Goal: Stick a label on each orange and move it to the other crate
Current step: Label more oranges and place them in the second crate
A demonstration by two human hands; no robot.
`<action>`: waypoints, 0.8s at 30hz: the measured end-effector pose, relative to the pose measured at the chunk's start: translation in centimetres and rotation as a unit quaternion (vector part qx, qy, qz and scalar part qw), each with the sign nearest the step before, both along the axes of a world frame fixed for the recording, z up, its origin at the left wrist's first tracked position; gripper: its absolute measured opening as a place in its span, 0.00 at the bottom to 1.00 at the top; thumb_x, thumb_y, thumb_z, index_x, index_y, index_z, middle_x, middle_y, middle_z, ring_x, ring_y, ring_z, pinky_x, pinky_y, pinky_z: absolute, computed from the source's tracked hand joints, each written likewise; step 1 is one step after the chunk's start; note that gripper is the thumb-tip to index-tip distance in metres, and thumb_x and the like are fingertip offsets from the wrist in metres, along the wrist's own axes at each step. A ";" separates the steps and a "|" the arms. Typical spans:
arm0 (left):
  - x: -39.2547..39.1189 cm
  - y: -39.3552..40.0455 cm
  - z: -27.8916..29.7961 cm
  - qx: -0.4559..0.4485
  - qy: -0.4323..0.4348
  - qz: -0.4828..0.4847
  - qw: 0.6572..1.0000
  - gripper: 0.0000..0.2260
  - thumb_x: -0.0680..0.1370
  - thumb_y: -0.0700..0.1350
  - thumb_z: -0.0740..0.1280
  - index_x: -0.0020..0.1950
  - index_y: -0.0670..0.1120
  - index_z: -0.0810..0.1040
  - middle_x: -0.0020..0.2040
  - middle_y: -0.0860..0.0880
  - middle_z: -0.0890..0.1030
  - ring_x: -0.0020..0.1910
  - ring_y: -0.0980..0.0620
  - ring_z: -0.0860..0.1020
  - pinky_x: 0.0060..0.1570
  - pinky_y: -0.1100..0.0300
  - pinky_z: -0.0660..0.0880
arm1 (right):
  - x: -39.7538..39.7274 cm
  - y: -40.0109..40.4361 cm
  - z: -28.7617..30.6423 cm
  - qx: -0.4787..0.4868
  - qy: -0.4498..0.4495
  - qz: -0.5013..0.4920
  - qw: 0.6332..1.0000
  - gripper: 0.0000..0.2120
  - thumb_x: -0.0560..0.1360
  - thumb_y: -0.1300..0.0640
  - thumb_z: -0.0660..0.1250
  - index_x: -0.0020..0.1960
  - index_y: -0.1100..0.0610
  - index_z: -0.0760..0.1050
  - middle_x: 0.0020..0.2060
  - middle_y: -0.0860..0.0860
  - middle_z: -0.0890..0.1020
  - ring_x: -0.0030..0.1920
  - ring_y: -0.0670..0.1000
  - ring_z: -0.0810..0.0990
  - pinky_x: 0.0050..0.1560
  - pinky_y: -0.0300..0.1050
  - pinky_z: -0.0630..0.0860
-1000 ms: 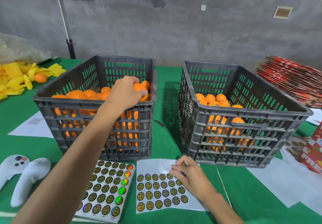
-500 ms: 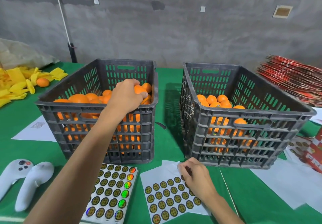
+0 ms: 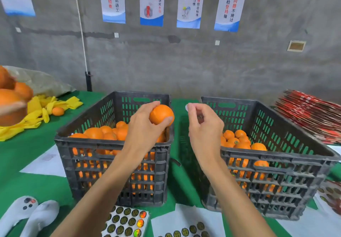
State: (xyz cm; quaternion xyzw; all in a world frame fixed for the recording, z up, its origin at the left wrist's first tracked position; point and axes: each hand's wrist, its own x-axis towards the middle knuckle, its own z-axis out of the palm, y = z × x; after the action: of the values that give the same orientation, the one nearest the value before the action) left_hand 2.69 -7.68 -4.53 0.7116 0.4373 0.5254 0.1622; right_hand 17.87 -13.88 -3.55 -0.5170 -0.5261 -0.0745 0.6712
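my left hand [image 3: 145,126] grips an orange [image 3: 160,114] above the left crate [image 3: 114,142]; my right hand [image 3: 203,126] pinches a label [image 3: 187,107] just beside it, apart

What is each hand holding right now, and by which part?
The left hand grips an orange around its near side, above the left crate. The right hand pinches a small label at its fingertips.

— What can you read above the left crate [image 3: 114,140]?

— Four posters on the wall: one [image 3: 114,0] with 不可事后返工; one [image 3: 151,1] with 高效执行; one [image 3: 190,2] with 责任至上; the last [image 3: 230,4], 不放过; the sticker sheets' print I cannot read.
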 end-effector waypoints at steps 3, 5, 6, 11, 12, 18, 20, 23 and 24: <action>0.3 -0.4 0.5 0.060 -0.004 -0.008 0.998 0.28 0.72 0.58 0.77 0.70 0.54 0.77 0.65 0.55 0.78 0.62 0.54 0.78 0.60 0.47 0.80 | -0.7 1.5 1.8 -0.026 -0.062 -0.029 0.997 0.07 0.80 0.55 0.70 0.49 0.57 0.84 0.40 0.50 0.80 0.42 0.51 0.79 0.46 0.53 0.75; 0.6 -0.4 0.7 0.098 0.012 -0.005 0.995 0.27 0.73 0.54 0.78 0.70 0.52 0.77 0.66 0.54 0.78 0.63 0.54 0.77 0.61 0.49 0.79 | -1.2 1.7 1.7 -0.060 -0.094 -0.048 0.993 0.08 0.80 0.52 0.69 0.50 0.53 0.85 0.42 0.48 0.79 0.43 0.49 0.79 0.44 0.52 0.75; 0.7 -0.4 0.8 0.108 0.020 -0.003 0.994 0.27 0.73 0.52 0.78 0.70 0.51 0.77 0.66 0.54 0.78 0.63 0.54 0.77 0.63 0.51 0.78 | -1.3 1.6 1.5 -0.066 -0.097 -0.046 0.992 0.08 0.80 0.50 0.69 0.50 0.52 0.85 0.43 0.47 0.78 0.44 0.48 0.79 0.44 0.52 0.76; 1.7 -0.7 1.3 0.104 0.037 0.003 0.994 0.26 0.74 0.45 0.77 0.71 0.46 0.77 0.68 0.49 0.78 0.66 0.50 0.75 0.67 0.57 0.72 | -0.5 0.6 1.3 -0.081 -0.112 0.001 0.990 0.13 0.83 0.47 0.64 0.54 0.52 0.84 0.51 0.45 0.80 0.48 0.47 0.79 0.48 0.53 0.78; 2.0 -0.7 1.5 0.099 0.034 0.002 0.995 0.25 0.74 0.43 0.76 0.71 0.45 0.77 0.68 0.49 0.78 0.67 0.49 0.76 0.68 0.58 0.71 | -0.5 0.3 1.2 -0.105 -0.137 -0.005 0.985 0.15 0.83 0.45 0.62 0.59 0.51 0.83 0.54 0.44 0.80 0.51 0.47 0.80 0.49 0.53 0.79; 4.0 -1.3 1.9 0.115 0.029 -0.095 0.988 0.31 0.71 0.37 0.78 0.73 0.45 0.75 0.70 0.50 0.75 0.70 0.54 0.73 0.71 0.62 0.69 | 1.0 0.0 1.3 -0.156 -0.047 -0.009 0.987 0.29 0.73 0.37 0.72 0.69 0.50 0.76 0.59 0.49 0.83 0.56 0.49 0.82 0.56 0.43 0.76; 4.4 -1.0 1.8 0.083 0.029 -0.176 0.980 0.34 0.71 0.35 0.76 0.76 0.46 0.71 0.72 0.51 0.74 0.70 0.57 0.72 0.70 0.63 0.70 | 2.3 -0.2 1.7 -0.183 -0.062 -0.039 0.980 0.33 0.72 0.35 0.73 0.71 0.51 0.75 0.60 0.52 0.84 0.59 0.54 0.81 0.56 0.45 0.74; 2.9 2.0 2.4 -0.003 0.092 -0.157 0.983 0.33 0.75 0.47 0.77 0.78 0.51 0.68 0.70 0.52 0.76 0.65 0.58 0.76 0.64 0.63 0.73 | 5.5 -0.4 1.9 -0.250 -0.149 -0.167 0.942 0.33 0.76 0.37 0.70 0.74 0.55 0.72 0.63 0.58 0.82 0.61 0.65 0.79 0.56 0.56 0.75; 1.7 3.7 2.7 -0.036 0.160 -0.111 0.980 0.31 0.76 0.50 0.76 0.77 0.51 0.69 0.71 0.51 0.76 0.65 0.55 0.76 0.64 0.60 0.72 | 6.8 -0.5 1.9 -0.269 -0.159 -0.200 0.928 0.32 0.77 0.39 0.70 0.74 0.57 0.71 0.63 0.60 0.81 0.60 0.66 0.79 0.55 0.58 0.75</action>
State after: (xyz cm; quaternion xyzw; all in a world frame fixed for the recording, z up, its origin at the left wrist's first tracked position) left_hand 4.42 -3.94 -1.86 0.8241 0.3948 0.3675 0.1728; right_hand 24.64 -14.40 -1.60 -0.7543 -0.5119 -0.1444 0.3850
